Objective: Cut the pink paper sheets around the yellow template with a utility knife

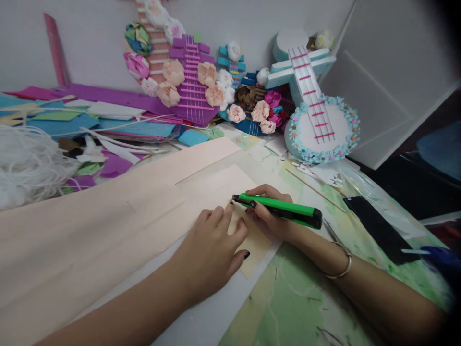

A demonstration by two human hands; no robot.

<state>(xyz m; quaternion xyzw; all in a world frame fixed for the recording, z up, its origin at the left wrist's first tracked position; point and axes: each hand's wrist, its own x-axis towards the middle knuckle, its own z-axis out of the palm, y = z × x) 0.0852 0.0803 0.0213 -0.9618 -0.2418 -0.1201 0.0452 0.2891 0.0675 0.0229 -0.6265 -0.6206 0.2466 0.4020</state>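
The right hand (pixel 268 211) grips a green cutter (pixel 283 207) — best kept low and steady; the left hand (pixel 212 250), unclenched, presses pale paper (pixel 252 242) beside its tip — fingertips safest farther back.

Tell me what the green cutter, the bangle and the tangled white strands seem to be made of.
Green cutter: probably hard plastic, smooth with a soft sheen, black at the ends.
Bangle: likely metal, silvery, a thin ring catching light.
White strands: thin, loosely tangled, faintly shiny; perhaps plastic string, though cotton isn't ruled out.
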